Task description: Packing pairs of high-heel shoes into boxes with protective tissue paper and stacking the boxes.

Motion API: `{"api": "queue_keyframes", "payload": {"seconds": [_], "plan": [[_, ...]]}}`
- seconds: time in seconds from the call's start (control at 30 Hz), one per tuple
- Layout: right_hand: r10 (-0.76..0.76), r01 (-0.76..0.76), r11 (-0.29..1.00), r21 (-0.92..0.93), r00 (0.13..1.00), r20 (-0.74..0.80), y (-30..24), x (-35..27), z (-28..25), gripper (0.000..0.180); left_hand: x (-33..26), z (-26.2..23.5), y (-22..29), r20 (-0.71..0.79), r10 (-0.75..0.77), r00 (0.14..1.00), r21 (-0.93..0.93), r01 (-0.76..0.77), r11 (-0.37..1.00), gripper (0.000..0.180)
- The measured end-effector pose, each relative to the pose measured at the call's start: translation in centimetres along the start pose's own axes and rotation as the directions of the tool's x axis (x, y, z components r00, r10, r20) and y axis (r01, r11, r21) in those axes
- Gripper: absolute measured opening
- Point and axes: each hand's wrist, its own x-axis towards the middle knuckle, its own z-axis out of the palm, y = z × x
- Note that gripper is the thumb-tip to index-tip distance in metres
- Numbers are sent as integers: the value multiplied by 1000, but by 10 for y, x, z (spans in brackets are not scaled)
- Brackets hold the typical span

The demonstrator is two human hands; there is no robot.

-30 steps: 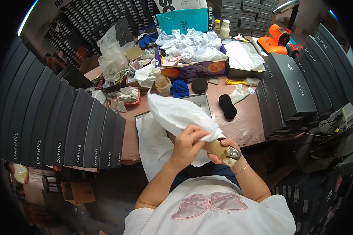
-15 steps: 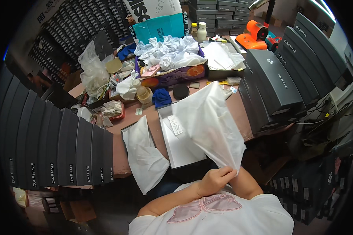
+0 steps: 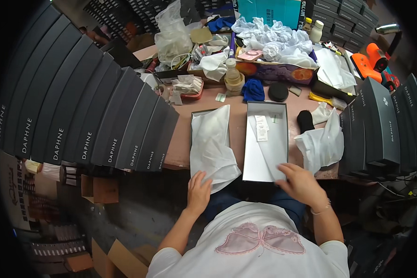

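A white cloth-like bag (image 3: 211, 143) lies over a shallow dark box part (image 3: 204, 111) on the table. My left hand (image 3: 199, 192) is at the bag's lower left edge, its fingers stretched out and touching it. Beside it stands an open shoebox (image 3: 287, 139) with a dark rim, white paper and a small printed label (image 3: 261, 129) inside. My right hand (image 3: 303, 185) is by the box's lower right corner, thumb and fingers apart, holding nothing. A second white bag (image 3: 322, 143) lies crumpled to the right, next to a black shoe-like item (image 3: 305, 121).
Dark shoeboxes (image 3: 78, 102) stand in a long row at left, more boxes (image 3: 377, 120) at right. At the back are a carton (image 3: 282, 72) of crumpled paper, a bottle (image 3: 234, 76), a blue cloth (image 3: 253, 90), a round black tin (image 3: 278, 92) and an orange device (image 3: 369, 62).
My hands have let go of the white bag held over the shoebox and moved apart. That bag now lies right of the box. The view has swung left.
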Motion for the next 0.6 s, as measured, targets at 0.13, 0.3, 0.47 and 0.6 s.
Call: {"api": "queue_keyframes", "payload": {"seconds": [0.13,0.3,0.47,0.6], "plan": [[-343,318,898,-303,939,-29,-46,66,79,74,28,-23,22,-245,-250,937,-426,128,896,9],[-288,288,958,-8,954,-80,-44,121,100,38,25,-54,16,-118,-390,913,-743,180,645,17],[-274,297,949,-103,942,192,-71,128,72,73,-14,-5,-35,326,-703,632,-915,396,-69,36],[-300,376,815,-442,925,234,-43,93,132,82,-9,24,-45,465,-558,688,-882,417,-221,41]]}}
